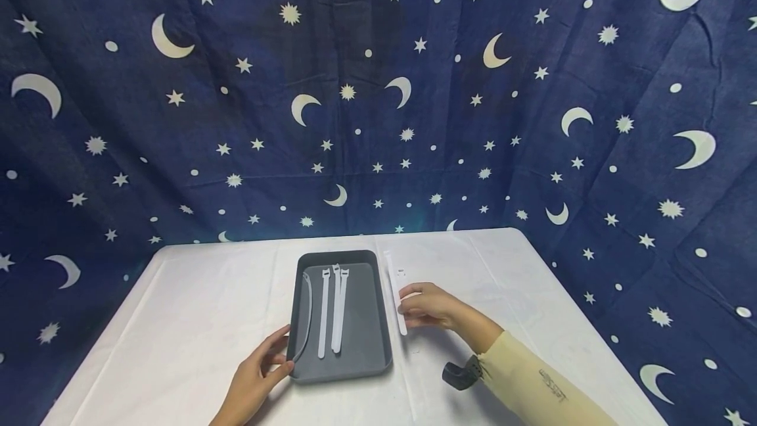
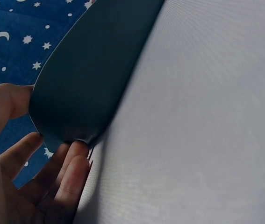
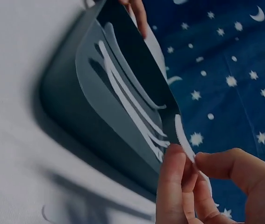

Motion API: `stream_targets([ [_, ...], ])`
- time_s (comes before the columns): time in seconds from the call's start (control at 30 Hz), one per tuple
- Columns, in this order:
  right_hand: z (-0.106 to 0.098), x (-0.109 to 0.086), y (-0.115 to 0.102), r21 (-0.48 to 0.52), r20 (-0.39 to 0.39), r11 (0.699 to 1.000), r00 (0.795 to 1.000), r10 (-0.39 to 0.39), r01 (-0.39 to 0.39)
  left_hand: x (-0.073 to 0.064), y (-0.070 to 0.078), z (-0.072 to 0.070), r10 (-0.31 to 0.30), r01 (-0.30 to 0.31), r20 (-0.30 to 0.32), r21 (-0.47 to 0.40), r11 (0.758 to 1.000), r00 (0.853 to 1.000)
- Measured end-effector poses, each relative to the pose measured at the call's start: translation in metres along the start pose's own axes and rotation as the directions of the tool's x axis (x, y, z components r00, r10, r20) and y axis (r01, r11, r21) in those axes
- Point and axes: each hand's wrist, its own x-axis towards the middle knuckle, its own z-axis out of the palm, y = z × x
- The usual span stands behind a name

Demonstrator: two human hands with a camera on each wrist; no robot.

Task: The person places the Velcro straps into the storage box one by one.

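Note:
A dark grey tray (image 1: 369,340) lies on the white table. Several white hook-and-loop cable ties are in it: a curved one (image 1: 309,311) along the left wall, a straight one (image 1: 323,321) beside it, and an overlapping pair (image 1: 340,314) near the middle. My left hand (image 1: 260,370) grips the tray's near left corner, thumb at the rim and fingers low on the outer wall. To the right of the tray, my right hand (image 1: 428,306) pinches another white cable tie (image 3: 183,137) between thumb and fingers. Part of that tie is hidden by the fingers.
The white table (image 1: 207,307) has rounded back corners. A dark blue curtain (image 1: 378,117) with moons and stars hangs behind and around it. On the right forearm, a black wrist device (image 1: 461,375) sits at the end of a pale yellow sleeve (image 1: 538,380).

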Motion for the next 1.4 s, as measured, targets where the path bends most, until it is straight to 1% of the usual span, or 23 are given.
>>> stream_targets([
  [0.1, 0.008, 0.004, -0.002, -0.006, -0.002, 1.0, 1.0, 0.005, -0.005, 0.001, 0.001, -0.001, -0.005, 0.005, 0.001, 0.007, 1.0, 1.0],
  [0.33, 0.027, 0.012, -0.004, -0.058, 0.005, 0.998, 1.0, 0.007, -0.007, 0.001, 0.0, 0.001, -0.013, 0.013, -0.004, 0.005, 1.0, 1.0],
  [0.57, 0.047, 0.017, -0.006, -0.034, 0.019, 0.999, 1.0, -0.002, 0.002, 0.001, 0.0, 0.001, -0.025, 0.025, 0.004, 0.019, 1.0, 1.0],
  [0.7, 0.06, 0.02, -0.009, -0.038, 0.02, 0.999, 1.0, -0.018, 0.019, 0.001, 0.001, 0.001, -0.038, 0.038, 0.007, 0.021, 0.999, 0.999],
  [0.8, 0.067, 0.024, -0.009, -0.039, 0.01, 0.999, 1.0, -0.016, 0.016, 0.001, 0.001, 0.001, -0.046, 0.046, 0.007, 0.014, 0.999, 0.999],
  [0.97, 0.073, 0.031, -0.009, -0.04, -0.023, 0.999, 1.0, 0.012, -0.013, 0.001, 0.002, 0.001, -0.046, 0.046, 0.009, 0.016, 0.999, 0.999],
  [1.13, 0.078, 0.036, -0.011, -0.059, -0.03, 0.997, 0.999, 0.045, -0.047, 0.0, 0.003, 0.001, -0.043, 0.043, 0.006, 0.019, 0.999, 0.999],
  [1.27, 0.082, 0.039, -0.012, -0.072, -0.039, 0.996, 0.998, 0.048, -0.051, -0.001, 0.004, 0.0, -0.038, 0.038, 0.005, 0.013, 0.999, 0.999],
  [1.4, 0.086, 0.041, -0.01, -0.064, -0.036, 0.997, 0.998, 0.052, -0.054, -0.001, 0.005, 0.0, -0.046, 0.046, 0.009, 0.011, 0.999, 0.999],
])
